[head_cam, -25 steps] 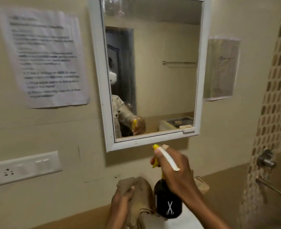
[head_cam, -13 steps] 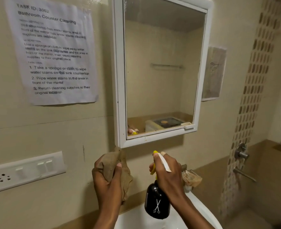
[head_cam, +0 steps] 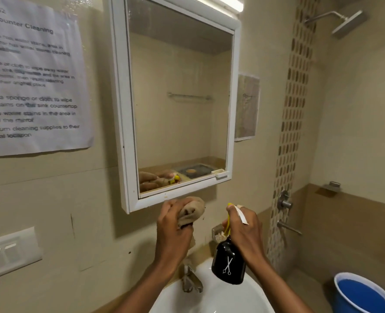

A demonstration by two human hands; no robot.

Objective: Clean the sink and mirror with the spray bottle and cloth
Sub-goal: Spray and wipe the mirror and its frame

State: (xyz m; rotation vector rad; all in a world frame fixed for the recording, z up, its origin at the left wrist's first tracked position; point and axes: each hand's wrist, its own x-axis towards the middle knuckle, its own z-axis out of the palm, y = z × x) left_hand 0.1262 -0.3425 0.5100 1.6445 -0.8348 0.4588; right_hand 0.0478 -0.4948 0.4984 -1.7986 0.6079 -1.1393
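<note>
A white-framed mirror [head_cam: 178, 105] hangs on the beige wall above a white sink [head_cam: 220, 297]. My left hand [head_cam: 173, 231] grips a bunched brown cloth [head_cam: 192, 211] just under the mirror's lower edge. My right hand [head_cam: 245, 231] holds a black spray bottle [head_cam: 228, 264] by its neck, fingers round the yellow trigger; the nozzle points at the mirror's lower part. The bottle hangs over the sink basin. Both hands are reflected at the mirror's bottom left.
A metal tap [head_cam: 190, 279] stands at the sink's back. A printed task sheet [head_cam: 31, 77] and a switch plate [head_cam: 10, 251] are on the wall to the left. A shower head [head_cam: 345, 23], shower valve [head_cam: 285, 203] and blue bucket [head_cam: 365, 294] are to the right.
My left hand has lifted the cloth from sink level to just below the mirror frame. The view has shifted up and right; my right hand keeps the bottle at about the same height.
</note>
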